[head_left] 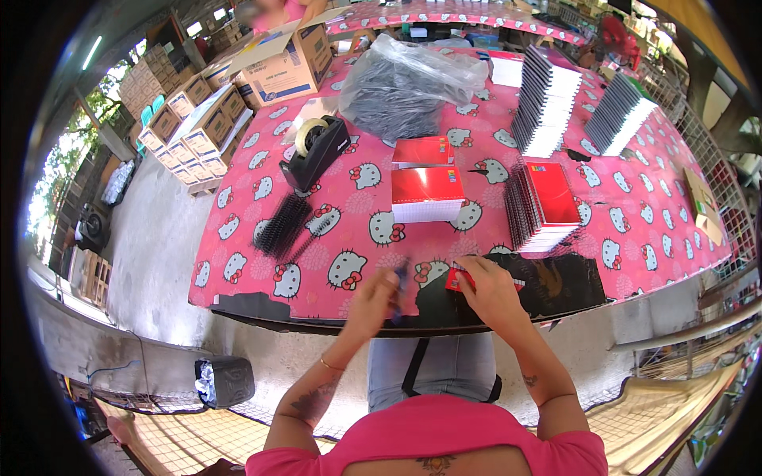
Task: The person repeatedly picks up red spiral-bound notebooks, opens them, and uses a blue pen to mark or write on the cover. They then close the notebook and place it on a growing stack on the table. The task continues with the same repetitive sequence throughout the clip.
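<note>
My left hand (373,301) is closed round a slim blue tool (399,295) near the table's front edge; motion blurs it, so its kind is unclear. To its right, my right hand (490,290) presses its fingers on a small red notebook (459,278) lying flat, and covers most of it. Just beyond my hands stands a stack of loose red-covered pads (427,189), with a smaller red-covered pile (422,149) behind. A stack of spiral-bound red notebooks (552,198) stands at the right. Black spiral binding coils (283,225) lie on the left.
A black tape dispenser (317,152) stands behind the coils. Farther back are a clear plastic bag of dark contents (405,91), an open carton (286,63) and tall spiral notebook stacks (548,103). A grey bin (225,381) stands on the floor. Another person (278,14) is at the far left.
</note>
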`<action>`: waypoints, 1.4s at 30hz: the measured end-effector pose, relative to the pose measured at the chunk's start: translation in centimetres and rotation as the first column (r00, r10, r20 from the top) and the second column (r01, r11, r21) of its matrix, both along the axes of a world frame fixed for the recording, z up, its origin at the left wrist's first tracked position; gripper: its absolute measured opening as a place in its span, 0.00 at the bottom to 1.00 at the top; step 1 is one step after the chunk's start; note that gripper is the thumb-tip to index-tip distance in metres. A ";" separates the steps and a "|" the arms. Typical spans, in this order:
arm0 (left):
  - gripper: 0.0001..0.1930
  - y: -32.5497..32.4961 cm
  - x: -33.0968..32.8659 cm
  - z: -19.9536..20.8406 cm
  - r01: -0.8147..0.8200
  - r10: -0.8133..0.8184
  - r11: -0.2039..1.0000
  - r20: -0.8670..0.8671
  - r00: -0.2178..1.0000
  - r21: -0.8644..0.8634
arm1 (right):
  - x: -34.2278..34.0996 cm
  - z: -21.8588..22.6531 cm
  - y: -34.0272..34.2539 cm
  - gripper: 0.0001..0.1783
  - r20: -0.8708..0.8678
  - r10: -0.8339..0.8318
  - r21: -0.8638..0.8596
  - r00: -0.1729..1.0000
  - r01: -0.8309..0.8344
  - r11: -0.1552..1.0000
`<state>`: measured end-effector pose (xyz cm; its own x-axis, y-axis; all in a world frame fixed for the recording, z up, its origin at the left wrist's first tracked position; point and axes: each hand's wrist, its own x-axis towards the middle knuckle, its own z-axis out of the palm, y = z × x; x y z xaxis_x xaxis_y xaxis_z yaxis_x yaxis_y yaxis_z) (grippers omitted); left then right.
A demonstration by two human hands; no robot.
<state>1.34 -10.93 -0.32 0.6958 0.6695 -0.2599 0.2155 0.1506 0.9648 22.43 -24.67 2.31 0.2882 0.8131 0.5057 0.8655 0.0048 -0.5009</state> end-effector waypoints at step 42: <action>0.15 1.5 1.6 1.4 -0.017 0.010 0.490 0.014 1.000 0.872 | 15.7 6.9 -0.2 0.19 0.388 0.039 -0.196 0.921 0.041 0.980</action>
<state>2.98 -9.45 1.07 0.6837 0.5615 0.4662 0.2143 -0.7651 0.6072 38.14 -24.92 9.17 0.1026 0.9071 0.4081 0.9914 -0.0597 -0.1165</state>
